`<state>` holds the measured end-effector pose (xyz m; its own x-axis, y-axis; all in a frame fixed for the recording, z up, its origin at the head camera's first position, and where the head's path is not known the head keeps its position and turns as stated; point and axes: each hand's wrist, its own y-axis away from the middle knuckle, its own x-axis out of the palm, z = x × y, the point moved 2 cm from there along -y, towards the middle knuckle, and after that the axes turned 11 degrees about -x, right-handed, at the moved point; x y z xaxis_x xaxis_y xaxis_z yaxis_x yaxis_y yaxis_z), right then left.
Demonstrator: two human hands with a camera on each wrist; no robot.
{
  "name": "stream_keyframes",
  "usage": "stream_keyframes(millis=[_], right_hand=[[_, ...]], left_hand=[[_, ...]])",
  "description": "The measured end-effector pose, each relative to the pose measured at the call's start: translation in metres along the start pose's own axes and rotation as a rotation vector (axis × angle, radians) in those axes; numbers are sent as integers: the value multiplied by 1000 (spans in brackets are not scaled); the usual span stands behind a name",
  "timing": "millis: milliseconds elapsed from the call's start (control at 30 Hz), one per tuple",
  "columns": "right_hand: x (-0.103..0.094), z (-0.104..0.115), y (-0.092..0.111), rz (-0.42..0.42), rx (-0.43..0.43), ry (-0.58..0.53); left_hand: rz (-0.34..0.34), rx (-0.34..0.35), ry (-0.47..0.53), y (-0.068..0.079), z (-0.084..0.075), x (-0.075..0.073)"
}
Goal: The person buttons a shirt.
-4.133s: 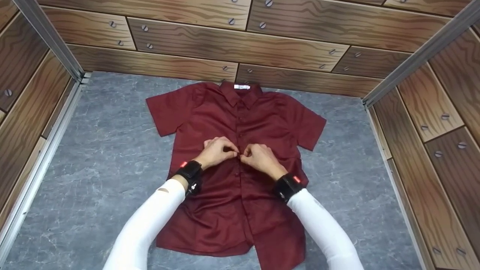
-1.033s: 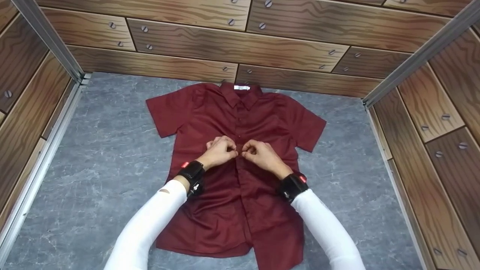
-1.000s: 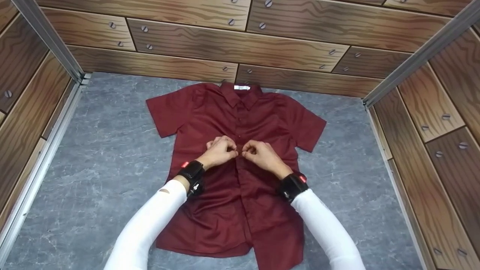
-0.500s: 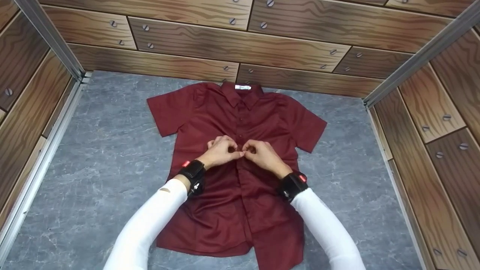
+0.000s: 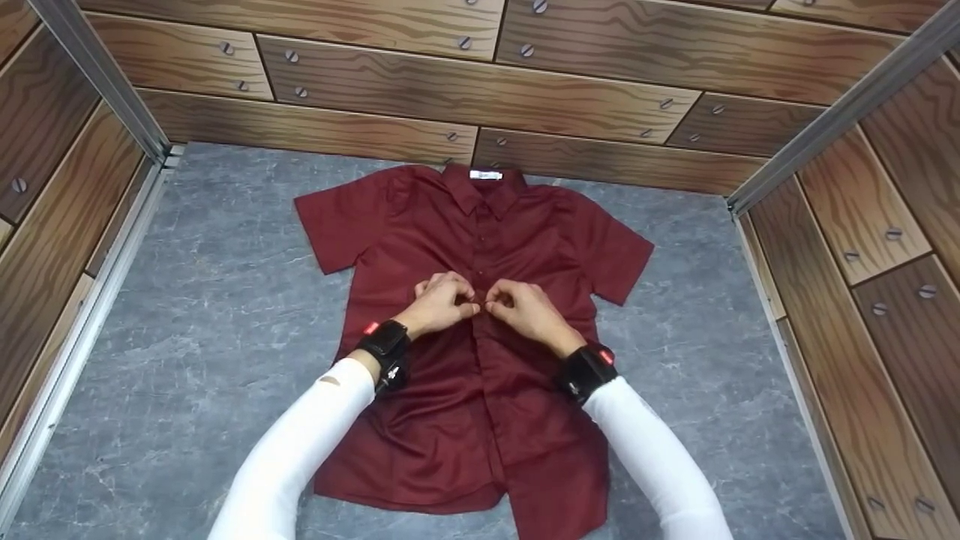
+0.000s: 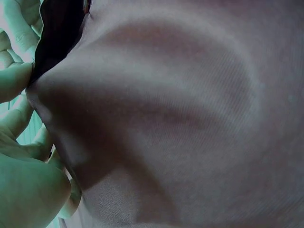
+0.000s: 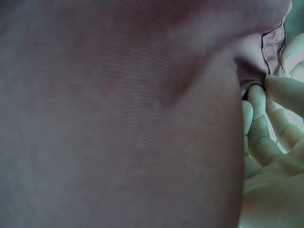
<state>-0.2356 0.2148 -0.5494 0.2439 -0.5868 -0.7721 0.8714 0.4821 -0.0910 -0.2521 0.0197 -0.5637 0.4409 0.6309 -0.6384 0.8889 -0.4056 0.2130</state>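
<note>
A dark red short-sleeved shirt (image 5: 420, 420) lies front up, collar at the far end. My left hand (image 5: 442, 302) pinches one edge of its front opening between thumb and fingertips. Facing it, my right hand (image 5: 525, 313) pinches the other edge, the fingertips of both hands nearly meeting at mid-placket. The left wrist view has the shirt cloth (image 6: 190, 118) lifted, with fingers along its left edge. In the right wrist view, thumb and fingers (image 7: 285, 95) nip the placket fold. Fingertips hide any button there. Above the hands, small buttons (image 5: 480, 272) run toward the collar.
The shirt lies on a grey marbled surface (image 5: 225, 315). A wood-patterned wall (image 5: 375, 90) stands behind the collar, and similar panels (image 5: 847, 217) rise at both sides along metal rails. Below the hands the two front panels part near the hem.
Over the last few seconds both hands shifted slightly at the placket, and a button once visible below them no longer shows. In the last second the fingertips came closer together, then parted a little.
</note>
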Motion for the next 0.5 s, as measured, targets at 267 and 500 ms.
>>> stream_keyframes(millis=[267,500], right_hand=[[0,-1,0,18,22,3],[1,1,0,26,52,59]], left_hand=[[-33,-26,-6,1,-3,4],[-31,-34,14,2,-6,5]])
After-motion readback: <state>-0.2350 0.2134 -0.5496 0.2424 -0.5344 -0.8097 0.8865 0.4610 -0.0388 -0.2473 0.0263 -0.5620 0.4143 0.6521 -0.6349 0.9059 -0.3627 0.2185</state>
